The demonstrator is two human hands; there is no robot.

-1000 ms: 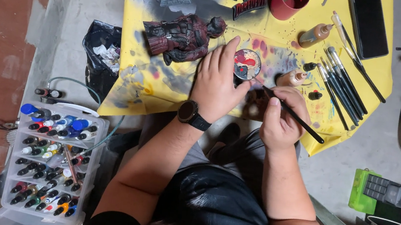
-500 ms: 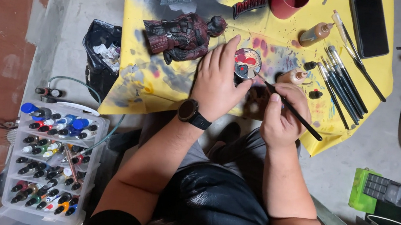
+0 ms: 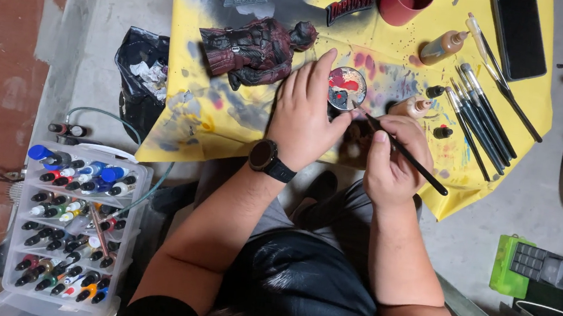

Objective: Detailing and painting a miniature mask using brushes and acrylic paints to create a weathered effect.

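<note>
While brushes (image 3: 482,123) lie nearby, figurine (image 3: 254,54) rests.

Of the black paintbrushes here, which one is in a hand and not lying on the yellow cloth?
The black paintbrush in the right hand, its tip at the small round palette; the others lie side by side.

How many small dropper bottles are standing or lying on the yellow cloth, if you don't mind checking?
4: a tan bottle beside the red cup, a small dark one below it, a pale one touching the right hand, and a dark one right of that hand. Hands may hide more.
</note>
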